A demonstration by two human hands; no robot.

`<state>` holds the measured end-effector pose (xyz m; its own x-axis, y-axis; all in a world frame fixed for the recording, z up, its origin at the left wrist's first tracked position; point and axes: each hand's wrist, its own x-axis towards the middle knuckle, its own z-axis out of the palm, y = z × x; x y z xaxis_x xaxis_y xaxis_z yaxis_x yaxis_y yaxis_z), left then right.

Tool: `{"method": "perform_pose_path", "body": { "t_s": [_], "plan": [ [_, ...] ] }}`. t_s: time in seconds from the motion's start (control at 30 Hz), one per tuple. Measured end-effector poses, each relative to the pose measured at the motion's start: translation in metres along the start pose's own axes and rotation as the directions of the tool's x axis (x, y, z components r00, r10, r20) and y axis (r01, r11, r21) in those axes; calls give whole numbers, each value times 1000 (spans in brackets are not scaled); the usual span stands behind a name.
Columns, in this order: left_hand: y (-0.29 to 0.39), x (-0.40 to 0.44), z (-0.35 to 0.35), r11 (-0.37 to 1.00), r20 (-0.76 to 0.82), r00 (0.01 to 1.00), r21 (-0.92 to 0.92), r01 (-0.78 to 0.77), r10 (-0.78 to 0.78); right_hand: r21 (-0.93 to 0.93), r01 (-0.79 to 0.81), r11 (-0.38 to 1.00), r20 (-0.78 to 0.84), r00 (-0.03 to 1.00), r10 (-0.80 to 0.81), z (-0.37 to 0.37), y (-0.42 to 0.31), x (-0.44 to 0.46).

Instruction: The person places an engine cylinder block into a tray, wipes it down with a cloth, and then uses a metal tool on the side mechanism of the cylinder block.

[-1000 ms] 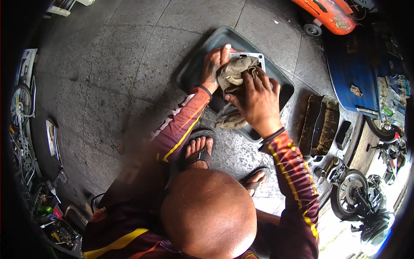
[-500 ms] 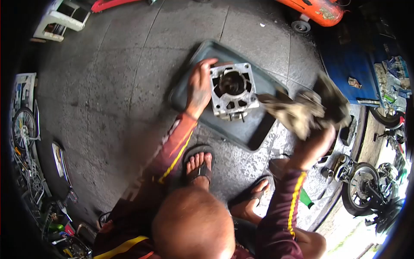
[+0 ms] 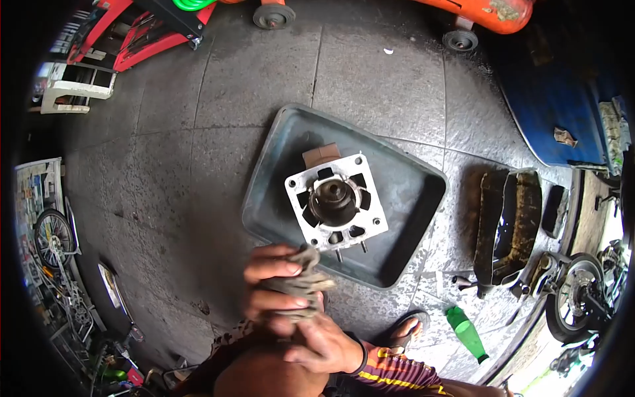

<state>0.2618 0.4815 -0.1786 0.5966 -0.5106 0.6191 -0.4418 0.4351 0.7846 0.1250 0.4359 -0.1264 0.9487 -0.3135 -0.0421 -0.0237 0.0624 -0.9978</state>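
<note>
A metal engine cylinder (image 3: 301, 182) with a round bore and square flange stands in a grey tray (image 3: 264, 218). Just below the tray's near edge, both hands are together on a crumpled, dirty grey-brown rag (image 3: 297, 286). My left hand (image 3: 264, 278) has its fingers wrapped round the rag from the left. My right hand (image 3: 324, 344) grips its lower part, fingers bent. Part of each hand is hidden by the rag and the other hand. Neither hand touches the cylinder.
A green bottle (image 3: 465, 332) lies on the floor at the right, below a dirty open metal housing (image 3: 506, 225). Motorcycle parts stand at the far right. An orange wheeled tank (image 3: 499, 16) and a red rack (image 3: 155, 43) are at the top. A bicycle wheel (image 3: 53, 235) is at left.
My left hand has let go of the cylinder and moved down to the rag. My right hand has brought the rag from the right side to below the tray. The view has shifted.
</note>
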Motion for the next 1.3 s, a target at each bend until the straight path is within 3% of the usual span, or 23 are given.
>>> {"method": "perform_pose_path", "body": {
  "t_s": [0.03, 0.07, 0.17, 0.23, 0.27, 0.3, 0.33, 0.43, 0.53, 0.6, 0.7, 0.73, 0.8, 0.83, 0.87, 0.93, 1.0, 1.1, 1.17, 1.23, 1.27, 1.3],
  "plan": [
    [-9, 2, -21, 998, 85, 996, -56, 11, -6, -194, 70, 979, 48, 997, -62, -3, 2, 7],
    [-12, 4, -34, 989, 64, 997, -135, 54, -46, -181, 68, 981, 48, 997, -60, -10, 3, 17],
    [-1, 32, -47, 924, -102, 971, -341, 170, -217, 226, 230, 947, 25, 970, -241, -26, 22, 39],
    [19, 72, -40, 724, -169, 816, -583, 369, -553, 83, 246, 966, -127, 964, -234, -32, 16, 48],
    [16, 67, -35, 728, -173, 814, -574, 374, -554, -1, 258, 966, -203, 946, -252, -30, 11, 53],
    [12, 58, -29, 755, -171, 824, -532, 384, -540, -8, 314, 949, -149, 939, -311, -23, 12, 61],
    [13, 51, -25, 798, -162, 852, -470, 377, -498, 121, 420, 899, -229, 893, -386, 0, 20, 68],
    [10, 26, -18, 936, -128, 947, -238, 259, -294, 283, 465, 839, -263, 879, -399, 11, 29, 83],
    [8, 11, -17, 994, -95, 989, -29, 107, -109, 231, 462, 856, -276, 875, -398, 8, 21, 83],
    [5, 2, -13, 997, -70, 997, 70, 37, -32, 153, 340, 928, -359, 894, -268, 3, 14, 74],
    [-1, -12, -10, 988, -72, 997, 150, 33, -22, 206, 215, 955, -320, 937, -142, -45, 10, 51],
    [-5, -14, -10, 985, -76, 995, 154, 73, -62, 181, 239, 954, -410, 900, -148, -56, 19, 35],
    [-7, -12, -9, 962, -93, 966, 105, 252, -242, 221, 426, 877, -642, 740, -198, -71, 40, 25],
    [-8, -7, -9, 932, -99, 933, 71, 355, -347, 206, 409, 889, -811, 579, -79, -89, 32, 33],
    [-11, -3, -8, 835, -89, 831, -6, 551, -549, 195, 390, 900, -926, 376, 38, -110, 22, 43],
    [-18, -2, 1, 706, -69, 702, -54, 707, -709, 187, 344, 920, -967, -99, 234, -149, 11, 51],
    [-33, -16, 7, 673, -37, 675, -136, 727, -737, -34, 70, 997, -984, 171, -45, -178, 44, 29],
    [-39, -14, 17, 598, -31, 600, -142, 789, -799, 0, -50, 999, -913, 406, 20, -163, 54, 35],
    [-49, -15, 16, 562, -37, 562, -120, 818, -826, -20, -60, 998, -877, 481, 11, -151, 74, 43],
    [-57, -15, 15, 520, -44, 518, -94, 849, -854, 148, -130, 980, -793, 577, 196, -137, 71, 49],
    [-60, -14, 16, 519, -44, 517, -92, 850, -855, 250, -89, 964, -778, 574, 255, -131, 71, 55],
    [-64, -12, 18, 468, -52, 469, -219, 856, -882, 252, -80, 964, -787, 563, 252, -126, 77, 58]
  ]
}}
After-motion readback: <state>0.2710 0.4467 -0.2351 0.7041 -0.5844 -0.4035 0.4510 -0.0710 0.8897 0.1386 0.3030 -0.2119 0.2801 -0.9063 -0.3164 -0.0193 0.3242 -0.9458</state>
